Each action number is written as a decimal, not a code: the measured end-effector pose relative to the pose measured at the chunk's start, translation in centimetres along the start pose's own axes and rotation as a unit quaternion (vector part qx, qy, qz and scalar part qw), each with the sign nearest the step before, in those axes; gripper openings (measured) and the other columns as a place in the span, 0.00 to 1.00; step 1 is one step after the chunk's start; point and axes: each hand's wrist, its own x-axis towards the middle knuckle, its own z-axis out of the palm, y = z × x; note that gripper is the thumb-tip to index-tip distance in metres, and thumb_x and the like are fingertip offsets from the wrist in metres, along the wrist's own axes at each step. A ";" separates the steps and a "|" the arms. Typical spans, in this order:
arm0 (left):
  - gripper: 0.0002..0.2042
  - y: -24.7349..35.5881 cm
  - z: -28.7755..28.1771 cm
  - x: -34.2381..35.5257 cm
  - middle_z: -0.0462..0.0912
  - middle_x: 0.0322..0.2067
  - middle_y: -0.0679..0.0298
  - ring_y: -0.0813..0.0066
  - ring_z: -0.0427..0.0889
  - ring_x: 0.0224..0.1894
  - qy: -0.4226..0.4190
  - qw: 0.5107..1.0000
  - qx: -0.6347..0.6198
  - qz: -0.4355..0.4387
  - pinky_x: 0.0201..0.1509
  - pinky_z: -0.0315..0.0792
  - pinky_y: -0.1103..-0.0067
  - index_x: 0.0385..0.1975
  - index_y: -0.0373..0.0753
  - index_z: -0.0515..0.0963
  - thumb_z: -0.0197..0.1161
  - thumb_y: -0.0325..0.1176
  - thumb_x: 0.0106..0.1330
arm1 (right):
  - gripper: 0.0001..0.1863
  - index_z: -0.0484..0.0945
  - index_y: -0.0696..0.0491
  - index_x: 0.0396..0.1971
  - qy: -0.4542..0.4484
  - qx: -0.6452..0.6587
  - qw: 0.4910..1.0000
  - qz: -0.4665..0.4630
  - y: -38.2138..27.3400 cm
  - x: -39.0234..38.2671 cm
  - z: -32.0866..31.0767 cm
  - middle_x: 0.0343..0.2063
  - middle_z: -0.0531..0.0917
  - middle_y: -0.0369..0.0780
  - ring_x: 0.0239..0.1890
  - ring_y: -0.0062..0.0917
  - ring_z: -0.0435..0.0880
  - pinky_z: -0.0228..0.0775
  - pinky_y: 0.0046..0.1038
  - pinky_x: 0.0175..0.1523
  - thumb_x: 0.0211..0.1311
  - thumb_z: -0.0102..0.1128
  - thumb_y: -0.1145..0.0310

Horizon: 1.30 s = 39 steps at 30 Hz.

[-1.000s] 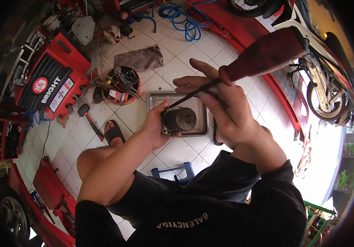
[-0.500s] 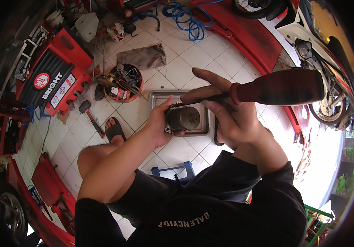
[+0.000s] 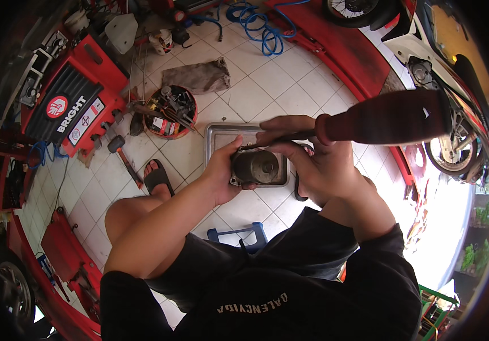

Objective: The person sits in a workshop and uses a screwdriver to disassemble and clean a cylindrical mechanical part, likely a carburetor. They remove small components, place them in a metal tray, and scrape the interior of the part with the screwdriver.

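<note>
Above a metal tray (image 3: 211, 139), my left hand (image 3: 222, 169) is wrapped round a dark grey metal cylinder (image 3: 254, 165), which looks like a small electric motor with a mounting lug at its side. My right hand (image 3: 327, 165) holds a screwdriver (image 3: 389, 118) by its shaft, just below the collar. The screwdriver's thick dark red handle points right and looms close to the camera. Its shaft runs left toward the upper edge of the motor, near my left thumb; whether the tip touches a screw cannot be made out.
To the left are a round tub (image 3: 168, 113) of tools and parts, a mallet (image 3: 124, 159) and a red machine (image 3: 68, 102). A grey rag (image 3: 196, 77) lies beyond the tub. A blue stool-like frame (image 3: 237, 232) is between my legs. A motorcycle (image 3: 454, 108) stands at the right.
My right hand's fingers have come down from a raised spread and closed nearer the screwdriver shaft. The handle has turned slightly. My left hand still grips the motor, shifted very little.
</note>
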 end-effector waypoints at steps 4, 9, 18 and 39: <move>0.25 -0.2 -0.2 0.3 0.85 0.49 0.66 0.67 0.84 0.49 -0.006 1.000 -0.005 -0.024 0.40 0.73 0.66 0.57 0.49 0.75 0.47 0.62 0.77 | 0.09 0.86 0.61 0.40 0.064 -0.089 0.993 -0.042 0.9 0.4 0.1 0.37 0.91 0.42 0.40 0.29 0.92 0.84 0.28 0.48 0.59 0.74 0.81; 0.23 -0.7 -0.3 0.5 0.85 0.47 0.65 0.66 0.83 0.48 0.020 1.000 -0.013 -0.020 0.38 0.73 0.67 0.54 0.49 0.76 0.49 0.61 0.77 | 0.20 0.80 0.61 0.54 0.021 -0.099 0.994 -0.041 0.4 0.2 0.2 0.43 0.90 0.45 0.47 0.33 0.90 0.81 0.32 0.55 0.63 0.70 0.79; 0.27 -1.1 -0.3 1.4 0.83 0.35 0.60 0.66 0.79 0.30 -0.017 0.997 -0.064 -0.042 0.26 0.64 0.73 0.48 0.38 0.80 0.46 0.58 0.77 | 0.44 0.58 0.62 0.74 -0.039 -0.066 0.997 -0.032 -0.1 0.1 -0.9 0.62 0.78 0.54 0.66 0.44 0.78 0.72 0.41 0.65 0.64 0.72 0.66; 0.20 6.9 -4.3 0.6 0.83 0.23 0.64 0.76 0.81 0.18 0.168 0.907 0.165 0.348 0.16 0.69 0.76 0.37 0.37 0.83 0.48 0.44 0.80 | 0.22 0.82 0.62 0.46 0.093 -0.286 0.948 -0.107 -1.5 -2.8 -7.0 0.34 0.89 0.46 0.36 0.30 0.92 0.82 0.27 0.37 0.48 0.77 0.75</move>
